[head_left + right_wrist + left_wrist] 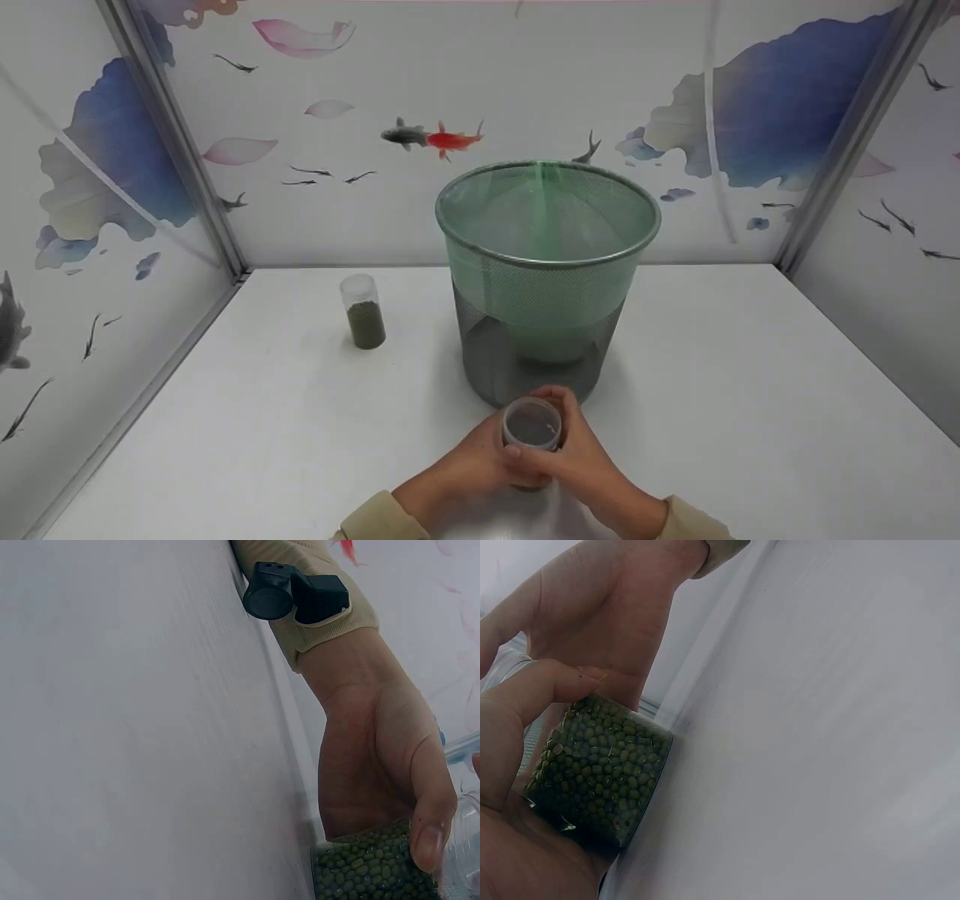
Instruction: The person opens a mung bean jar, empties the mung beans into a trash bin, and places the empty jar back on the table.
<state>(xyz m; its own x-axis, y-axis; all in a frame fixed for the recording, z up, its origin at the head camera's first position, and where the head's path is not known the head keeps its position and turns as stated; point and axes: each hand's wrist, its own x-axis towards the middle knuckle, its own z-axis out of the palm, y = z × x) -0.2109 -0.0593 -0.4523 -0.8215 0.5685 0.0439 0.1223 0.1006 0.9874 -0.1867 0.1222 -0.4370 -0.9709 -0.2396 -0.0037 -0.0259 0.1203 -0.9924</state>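
A clear jar of green mung beans (532, 426) stands upright on the near part of the table, between both hands. My left hand (474, 459) grips it low on the left, its thumb lying across the bean-filled part in the right wrist view. From the right, my right hand (586, 459) wraps round the jar's upper part, thumb in front near the rim and fingers behind. In the left wrist view the mung beans (604, 772) show through the wall, the jar's base right at the tabletop. Parts of the jar are hidden behind fingers.
Just beyond the hands stands a tall wire-mesh bin (480, 352) with a green liner (555, 296) inside. A second clear jar with dark green contents (366, 322) is at the back left of the white table (225, 420). Printed panels (337, 210) enclose the back and sides.
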